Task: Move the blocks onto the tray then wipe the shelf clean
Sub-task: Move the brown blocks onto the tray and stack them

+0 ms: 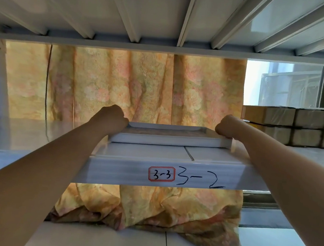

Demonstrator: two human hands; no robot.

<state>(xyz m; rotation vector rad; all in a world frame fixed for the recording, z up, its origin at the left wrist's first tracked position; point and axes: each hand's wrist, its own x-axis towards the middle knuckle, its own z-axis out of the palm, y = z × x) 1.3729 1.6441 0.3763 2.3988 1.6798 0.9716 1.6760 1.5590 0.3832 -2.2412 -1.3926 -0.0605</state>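
Left grip (111, 116) and right grip (226, 126) clutch the tray (167, 140) ends; contents unclear.

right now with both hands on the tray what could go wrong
1. The left hand and right hand grip the tray only at its ends, near the front edge of the shelf. If a grip slips, it could tip off the front.
2. The stacked blocks sit just beyond the right hand, so swinging the tray that way may knock them.
3. The curtain hangs behind the tray, and pushing back could snag it.
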